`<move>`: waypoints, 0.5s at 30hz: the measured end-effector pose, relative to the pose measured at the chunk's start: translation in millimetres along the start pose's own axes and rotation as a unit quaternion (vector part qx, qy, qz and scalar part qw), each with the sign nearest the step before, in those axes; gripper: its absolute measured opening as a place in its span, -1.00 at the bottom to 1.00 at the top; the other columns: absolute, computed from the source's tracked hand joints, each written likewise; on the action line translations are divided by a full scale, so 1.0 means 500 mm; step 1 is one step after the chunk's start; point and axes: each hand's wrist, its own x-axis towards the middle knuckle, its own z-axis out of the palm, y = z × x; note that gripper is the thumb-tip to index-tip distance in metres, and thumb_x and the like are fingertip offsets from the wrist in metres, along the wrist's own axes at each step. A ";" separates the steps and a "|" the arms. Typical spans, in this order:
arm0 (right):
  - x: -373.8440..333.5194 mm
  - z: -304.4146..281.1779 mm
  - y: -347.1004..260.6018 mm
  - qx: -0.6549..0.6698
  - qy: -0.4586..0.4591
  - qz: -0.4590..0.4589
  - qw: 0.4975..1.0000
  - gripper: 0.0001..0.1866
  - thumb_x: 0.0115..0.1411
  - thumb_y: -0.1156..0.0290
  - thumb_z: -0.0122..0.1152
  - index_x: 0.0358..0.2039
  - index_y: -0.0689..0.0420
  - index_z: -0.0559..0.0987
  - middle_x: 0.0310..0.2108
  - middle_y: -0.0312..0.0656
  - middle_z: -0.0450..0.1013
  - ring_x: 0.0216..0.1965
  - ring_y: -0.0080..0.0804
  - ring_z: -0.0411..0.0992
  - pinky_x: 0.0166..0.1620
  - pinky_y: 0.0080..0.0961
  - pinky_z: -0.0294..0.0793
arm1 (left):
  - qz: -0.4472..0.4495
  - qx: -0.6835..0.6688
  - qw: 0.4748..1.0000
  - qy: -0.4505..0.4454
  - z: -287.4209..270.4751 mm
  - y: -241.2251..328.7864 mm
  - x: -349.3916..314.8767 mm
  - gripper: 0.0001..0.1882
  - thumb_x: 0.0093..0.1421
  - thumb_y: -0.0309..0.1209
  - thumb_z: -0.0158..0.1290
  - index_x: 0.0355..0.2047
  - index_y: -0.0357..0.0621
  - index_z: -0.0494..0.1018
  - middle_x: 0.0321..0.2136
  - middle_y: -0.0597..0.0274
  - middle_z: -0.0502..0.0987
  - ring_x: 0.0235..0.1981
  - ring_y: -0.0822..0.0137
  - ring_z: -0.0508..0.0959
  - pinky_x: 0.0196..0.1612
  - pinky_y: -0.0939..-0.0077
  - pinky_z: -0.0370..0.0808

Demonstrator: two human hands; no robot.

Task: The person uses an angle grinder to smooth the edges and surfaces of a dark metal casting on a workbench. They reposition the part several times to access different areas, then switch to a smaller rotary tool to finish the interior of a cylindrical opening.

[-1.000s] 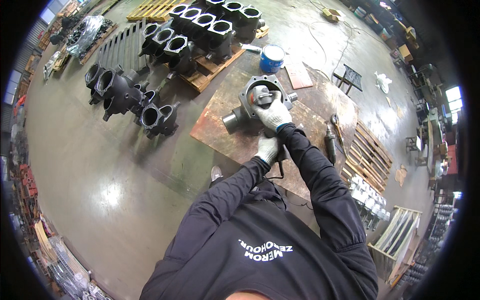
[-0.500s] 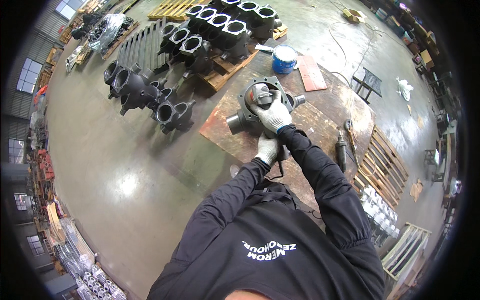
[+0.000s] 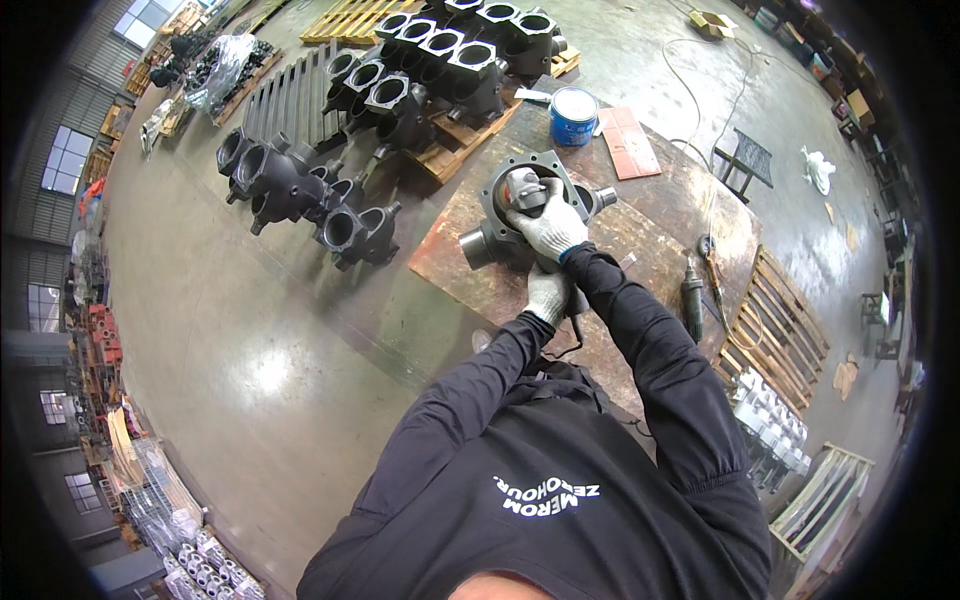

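Both of my hands wear white knit gloves and grip an angle grinder (image 3: 522, 188). Its metal head sits inside the open top of a dark cast metal housing (image 3: 478, 248), a square-flanged body with bolt holes and tubular ends sticking out at its sides. My right hand (image 3: 553, 226) wraps around the grinder just behind the head, at the opening. Closer to my body, my left hand (image 3: 547, 293) is closed around the rear of the grinder, where a black cord trails off. The disc's contact with the housing is hidden from view.
The housing rests on a worn worktable (image 3: 450, 270) with a blue bucket (image 3: 573, 117), a reddish flat sheet (image 3: 630, 143) and a dark cylindrical air tool (image 3: 692, 302). Black castings (image 3: 280, 185) stand on the floor at left, others on a pallet beyond. A wooden pallet (image 3: 775, 325) lies at right.
The whole view has shifted slightly, the scene sitting a little further right. Both hands keep their grip on the grinder, with hardly any movement relative to the housing.
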 end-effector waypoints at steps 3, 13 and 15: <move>-0.010 -0.007 0.007 0.017 0.015 -0.012 1.000 0.03 0.08 -0.15 0.39 0.31 0.29 0.13 -0.08 0.28 0.56 -0.04 0.12 0.59 0.05 -0.19 0.55 | 0.112 0.184 0.976 0.002 0.025 0.017 -0.036 -0.63 0.46 -0.36 -0.15 0.22 -0.14 0.31 0.14 0.08 0.49 0.14 0.15 0.51 0.17 0.22 0.46; 0.033 0.006 -0.011 -0.060 -0.030 0.016 0.998 0.14 0.07 -0.22 0.36 0.32 0.43 0.08 -0.06 0.31 0.55 -0.05 0.13 0.59 0.07 -0.22 0.55 | -0.129 -0.162 0.977 -0.056 0.057 0.077 -0.020 -0.61 0.41 -0.32 -0.12 0.18 -0.19 0.36 0.10 0.07 0.52 0.07 0.12 0.54 0.15 0.28 0.47; 0.015 0.003 -0.008 -0.038 0.000 0.002 0.999 0.08 0.08 -0.16 0.40 0.33 0.32 0.09 -0.06 0.30 0.55 -0.05 0.15 0.59 0.05 -0.19 0.56 | -0.039 -0.042 0.998 -0.014 0.076 0.071 -0.043 -0.59 0.40 -0.36 -0.09 0.22 -0.18 0.33 0.13 0.03 0.50 0.11 0.12 0.53 0.18 0.27 0.46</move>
